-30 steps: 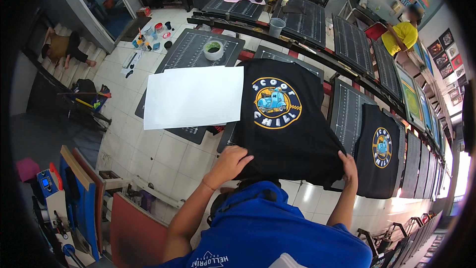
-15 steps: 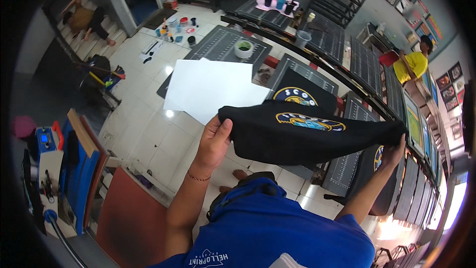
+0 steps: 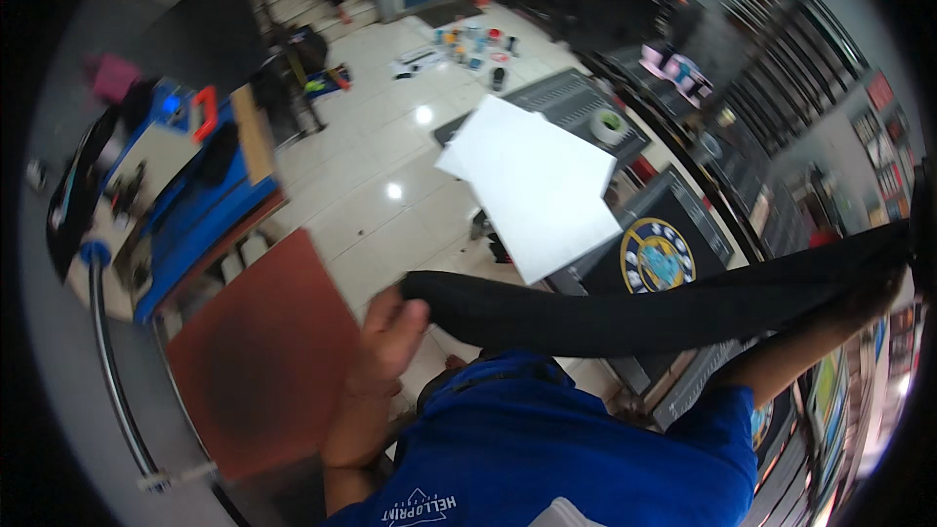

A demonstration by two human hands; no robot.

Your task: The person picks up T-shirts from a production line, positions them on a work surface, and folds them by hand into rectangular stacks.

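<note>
Two-handed, grasping black shirt [image 3: 576, 317] with left hand [image 3: 388, 340] and blurred right hand [image 3: 876, 293], now turning toward red board [image 3: 264, 361], apparently relocating it.

black cloth [image 3: 586, 317] in left grip [image 3: 388, 340]

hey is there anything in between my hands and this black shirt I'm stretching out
Nothing visible is. Your left hand holds one end of the black shirt directly, and your right hand, though blurred, holds the other. The white sheets lie beyond the shirt, away from both hands.
</note>
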